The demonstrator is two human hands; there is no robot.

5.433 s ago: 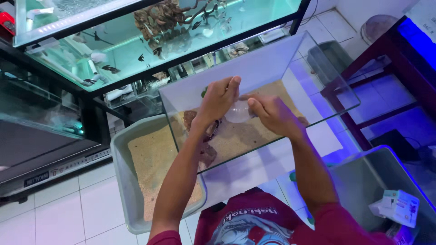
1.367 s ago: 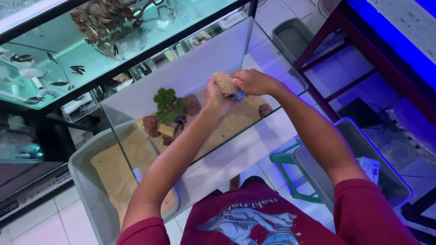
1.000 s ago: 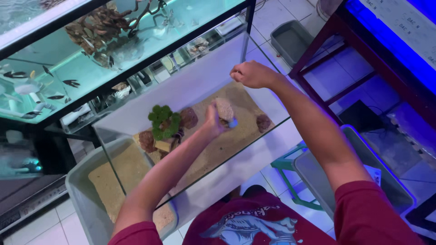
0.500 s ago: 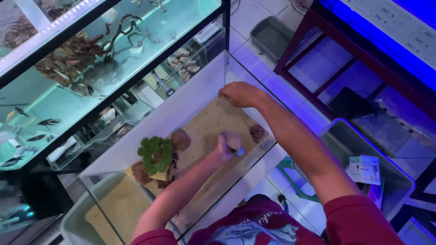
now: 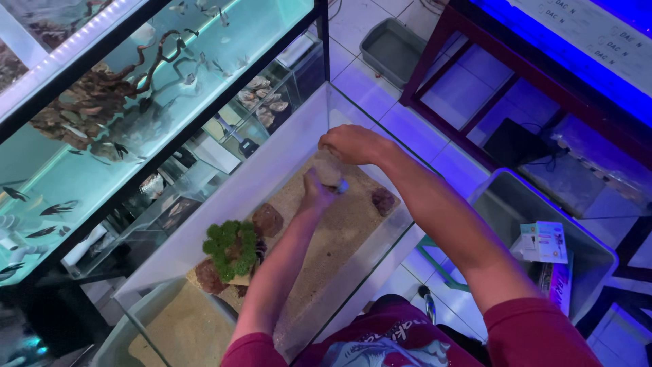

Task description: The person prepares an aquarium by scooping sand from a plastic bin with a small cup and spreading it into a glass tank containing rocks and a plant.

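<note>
1. Viewing from my remote seat, I take the largest thing first: the empty glass tank (image 5: 231,197), which runs from 7 o'clock to 1 o'clock across the frame, beside a lit, stocked aquarium (image 5: 102,136) at 10 o'clock.
2. The sand bed (image 5: 339,251) covers the tank floor. A green plant clump (image 5: 231,245) sits on rocks at its 8 o'clock end, and a reddish rock (image 5: 384,200) lies at 3 o'clock of the hands.
3. My right hand (image 5: 353,144) reaches in over the far rim, knuckles up, its fingers curled down onto the top of the pale stone (image 5: 329,170).
4. My left hand (image 5: 318,197) meets that stone from 6 o'clock. Its fingers are hidden, so I cannot tell whether it grips or only steadies.
5. The pale stone is held between the two hands, above the sand near the tank's middle. I cannot tell whether its base touches the sand.
6. A small blue object (image 5: 343,185) shows at the stone's 4 o'clock edge, too small to identify.
7. Judgement: the stone is being positioned. Seating it calls for a slow, level descent, kept well apart from the glass walls.
</note>
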